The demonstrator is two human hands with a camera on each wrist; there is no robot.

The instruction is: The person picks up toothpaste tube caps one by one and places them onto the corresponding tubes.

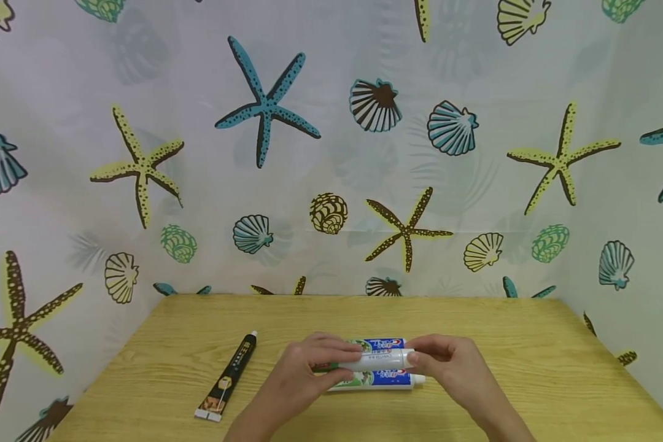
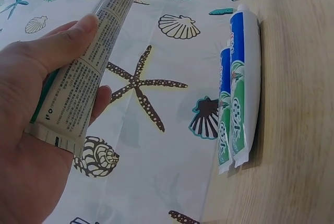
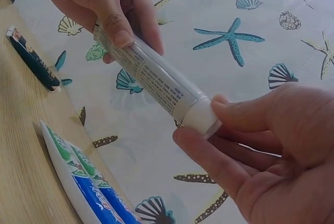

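Note:
Both hands hold one white-and-green toothpaste tube (image 1: pixel 377 360) above the table, with lines of small print on the side seen from the wrists. My left hand (image 1: pixel 305 367) grips its body near the flat crimped end, thumb on one face and fingers on the other. At the other end, the thumb and forefinger of my right hand (image 1: pixel 452 363) pinch the white cap (image 3: pixel 201 118). Two blue-and-green toothpaste tubes (image 2: pixel 244 85) lie side by side on the table under the held one, partly hidden by it in the head view.
A black toothpaste tube (image 1: pixel 228 376) with a white cap lies on the wooden table (image 1: pixel 160 368), left of the hands. A white curtain (image 1: pixel 320 153) printed with starfish and shells stands behind the table and along both sides.

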